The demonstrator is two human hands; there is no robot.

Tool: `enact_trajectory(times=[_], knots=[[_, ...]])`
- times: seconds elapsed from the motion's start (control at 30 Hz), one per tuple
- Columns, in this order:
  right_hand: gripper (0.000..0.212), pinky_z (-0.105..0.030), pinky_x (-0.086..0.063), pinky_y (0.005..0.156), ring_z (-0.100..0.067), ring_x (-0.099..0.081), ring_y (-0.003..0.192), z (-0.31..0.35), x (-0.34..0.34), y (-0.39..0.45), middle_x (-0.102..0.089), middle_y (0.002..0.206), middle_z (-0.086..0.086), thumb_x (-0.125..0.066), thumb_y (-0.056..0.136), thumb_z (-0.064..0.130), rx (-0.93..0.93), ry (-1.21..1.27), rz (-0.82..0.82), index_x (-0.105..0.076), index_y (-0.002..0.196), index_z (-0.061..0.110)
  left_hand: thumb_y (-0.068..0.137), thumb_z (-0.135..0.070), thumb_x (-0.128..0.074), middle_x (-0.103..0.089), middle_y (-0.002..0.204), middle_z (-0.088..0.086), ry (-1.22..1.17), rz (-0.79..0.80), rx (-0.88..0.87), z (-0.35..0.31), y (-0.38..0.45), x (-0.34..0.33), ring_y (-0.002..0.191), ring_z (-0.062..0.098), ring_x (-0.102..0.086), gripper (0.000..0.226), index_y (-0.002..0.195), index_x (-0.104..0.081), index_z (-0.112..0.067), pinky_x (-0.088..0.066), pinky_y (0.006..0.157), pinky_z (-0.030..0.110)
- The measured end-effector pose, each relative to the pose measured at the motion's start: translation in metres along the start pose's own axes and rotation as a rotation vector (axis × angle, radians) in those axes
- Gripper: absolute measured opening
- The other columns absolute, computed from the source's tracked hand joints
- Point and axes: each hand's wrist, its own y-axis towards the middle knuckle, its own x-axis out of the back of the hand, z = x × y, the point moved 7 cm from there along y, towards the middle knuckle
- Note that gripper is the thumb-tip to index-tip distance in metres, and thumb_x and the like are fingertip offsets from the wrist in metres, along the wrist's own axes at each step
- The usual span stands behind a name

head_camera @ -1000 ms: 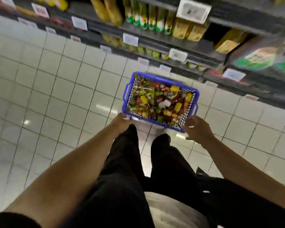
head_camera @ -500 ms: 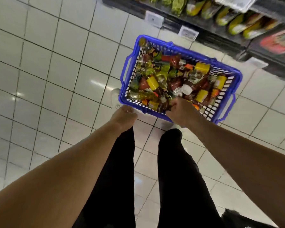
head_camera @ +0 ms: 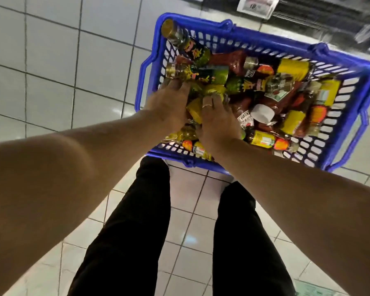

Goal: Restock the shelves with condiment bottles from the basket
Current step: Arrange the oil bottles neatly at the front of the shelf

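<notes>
Both your hands are down in the blue basket (head_camera: 233, 34) on the tiled floor (head_camera: 51, 71), side by side among the piled bottles (head_camera: 265, 86). Your left hand (head_camera: 169, 105) and ringed right hand (head_camera: 217, 122) press into the heap; whether either grips a bottle, you cannot tell.

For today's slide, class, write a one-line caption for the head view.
Both hands, left hand and right hand, reach into a blue plastic basket of mixed condiment bottles on the white tiled floor.
</notes>
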Motion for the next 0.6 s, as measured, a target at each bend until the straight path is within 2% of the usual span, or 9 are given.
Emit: enact_trajectory(times=[0.13, 0.23, 0.3, 0.47, 0.6], knots=[[0.077, -0.042, -0.051, 0.090, -0.036, -0.058, 0.116, -0.032, 0.015, -0.018, -0.053, 0.134, -0.012, -0.076, 0.079, 0.044, 0.009, 0.146, 0.067, -0.048, 0.142, 0.010, 0.079, -0.019, -0.076, -0.038, 0.153, 0.015, 0.064, -0.014, -0.034, -0.004, 0.000, -0.007, 0.143, 0.037, -0.035, 0.089, 0.154, -0.027, -0.019, -0.040, 0.108, 0.057], [0.058, -0.031, -0.047, 0.078, -0.027, -0.061, 0.095, -0.070, 0.029, -0.042, -0.062, 0.109, -0.007, -0.078, 0.071, 0.046, 0.034, 0.225, 0.117, -0.064, 0.117, 0.014, 0.076, -0.017, -0.078, -0.041, 0.151, 0.015, 0.064, -0.050, -0.027, -0.005, 0.006, -0.008, 0.141, 0.037, -0.038, 0.088, 0.150, -0.030, -0.014, -0.036, 0.111, 0.058], [0.049, -0.025, -0.041, 0.074, -0.021, -0.060, 0.088, -0.104, 0.038, -0.058, -0.062, 0.098, 0.000, -0.081, 0.068, 0.043, -0.001, 0.257, 0.144, -0.067, 0.108, 0.019, 0.077, -0.014, -0.077, -0.041, 0.152, 0.016, 0.061, -0.053, -0.026, -0.005, 0.011, -0.009, 0.142, 0.037, -0.037, 0.085, 0.147, -0.031, -0.013, -0.034, 0.112, 0.057], [0.056, -0.027, -0.040, 0.082, -0.025, -0.064, 0.098, -0.177, 0.051, -0.084, -0.068, 0.112, -0.005, -0.082, 0.064, 0.041, -0.088, 0.214, 0.174, -0.067, 0.113, 0.021, 0.075, -0.006, -0.078, -0.042, 0.150, 0.022, 0.148, -0.009, -0.004, -0.010, 0.022, -0.006, 0.140, 0.040, -0.040, 0.095, 0.153, -0.024, -0.007, -0.034, 0.111, 0.057], [0.059, -0.028, -0.041, 0.084, -0.025, -0.061, 0.095, -0.204, 0.044, -0.083, -0.068, 0.112, -0.007, -0.084, 0.067, 0.035, -0.125, 0.218, 0.145, -0.064, 0.121, 0.021, 0.075, -0.006, -0.077, -0.050, 0.142, 0.022, 0.255, 0.005, 0.035, -0.013, 0.029, -0.006, 0.133, 0.041, -0.044, 0.086, 0.148, -0.033, -0.003, -0.035, 0.109, 0.057]])
